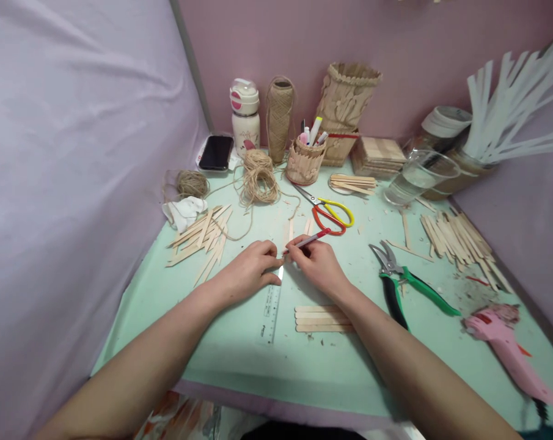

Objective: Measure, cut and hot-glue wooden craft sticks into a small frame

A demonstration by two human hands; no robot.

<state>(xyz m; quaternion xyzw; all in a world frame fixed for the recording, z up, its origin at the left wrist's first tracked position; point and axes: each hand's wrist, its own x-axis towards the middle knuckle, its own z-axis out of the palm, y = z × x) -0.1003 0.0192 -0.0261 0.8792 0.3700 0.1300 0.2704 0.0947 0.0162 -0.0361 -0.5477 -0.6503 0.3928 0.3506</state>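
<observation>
My left hand [253, 267] is closed at the middle of the table, its thumb and fingertips pressing on the upper end of a clear ruler [271, 311] that lies pointing away from me. In my right hand [316, 263] is a red pen [309, 239], gripped in a writing hold with its tip at the left fingertips. Whatever lies under those fingertips is mostly hidden. Several flat wooden sticks [322, 319] lie side by side below my right wrist, which partly covers them. Scissors [329, 214] with red and yellow handles rest just beyond the pen.
Pruning shears [398, 275] and a pink glue gun [509, 354] lie to the right. Loose sticks are piled at left [205, 238] and right [459, 241]. Twine [260, 180], a bottle [245, 119], a pen holder [305, 162] and a tilted clear cup [418, 177] stand behind.
</observation>
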